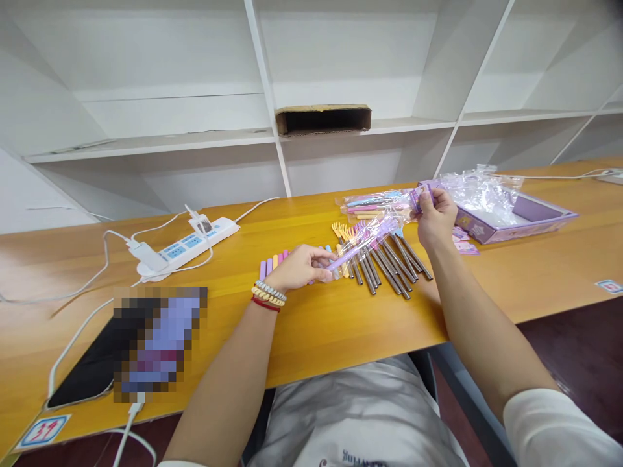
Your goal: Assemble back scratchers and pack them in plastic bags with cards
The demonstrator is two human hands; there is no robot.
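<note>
My left hand pinches the lower end of a clear plastic bag with a purple back scratcher inside. The bag's purple header end is gripped by my right hand, so it slants up to the right over the table. Beneath it lie several loose back scratcher rods, dark metal with yellow, purple, pink and blue claw heads. A row of coloured handles is partly hidden behind my left hand. Several bagged back scratchers lie behind.
A purple box with crumpled clear bags stands at right, small purple cards beside it. At left are a power strip with cables, a black tablet and a blurred phone. White shelves hold a cardboard box.
</note>
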